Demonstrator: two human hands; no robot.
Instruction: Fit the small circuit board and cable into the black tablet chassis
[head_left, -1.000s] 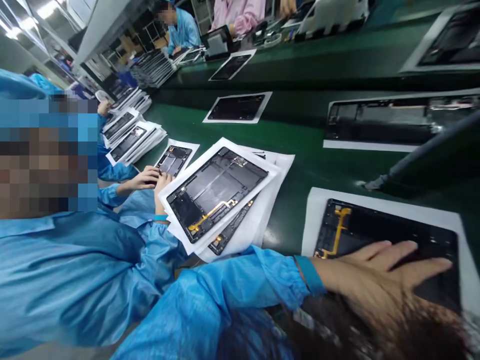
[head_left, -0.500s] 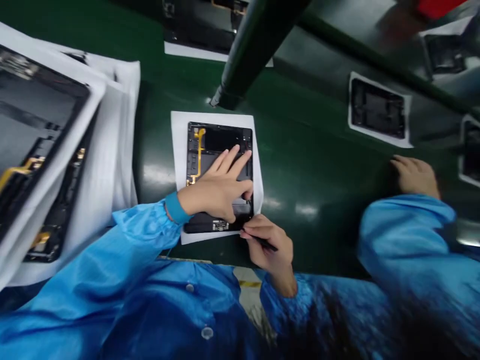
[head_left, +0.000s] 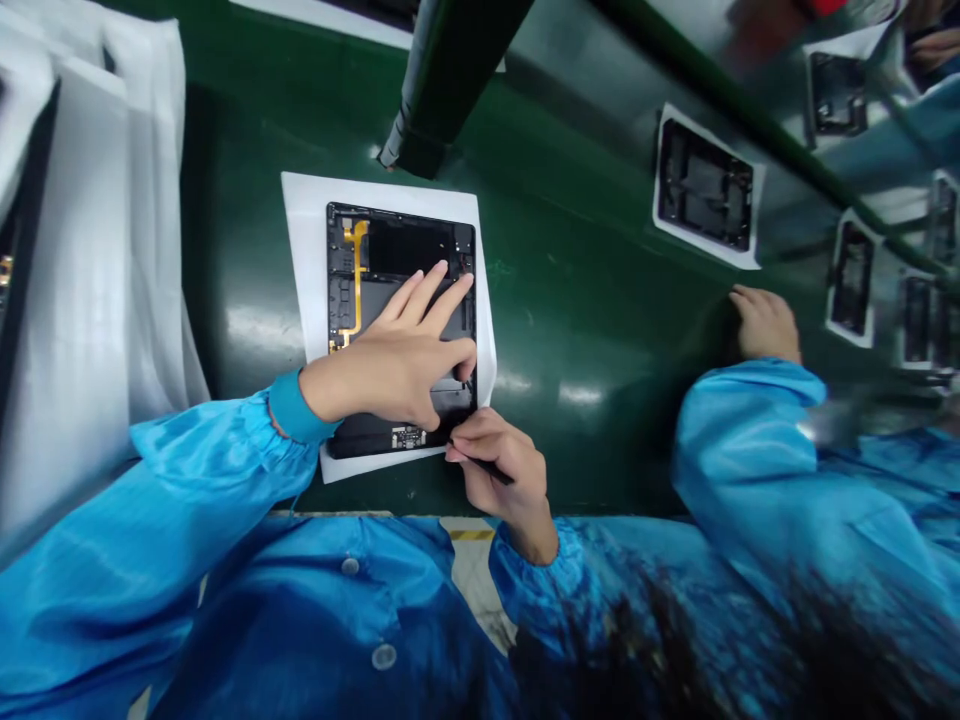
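An opened black tablet housing with an orange flat cable along its left side lies on a white sheet. Across its lower middle rests my left hand, fingers spread, covering part of the inside. Near the tablet's lower right corner, my right hand pinches a thin black tool. The tool's tip is hidden by the fingers, so its exact kind is unclear. A small circuit board shows at the housing's bottom edge, just below my left hand.
White sheets are piled at the left. A dark post rises behind the tablet. At the right are a co-worker's hand and blue sleeve. Another tablet housing lies farther back on the green table, with several more beyond.
The view has shifted, so the tablet and both hands appear farther left and slightly higher. My hands keep nearly the same pose on the tablet; the right still holds the black tool.
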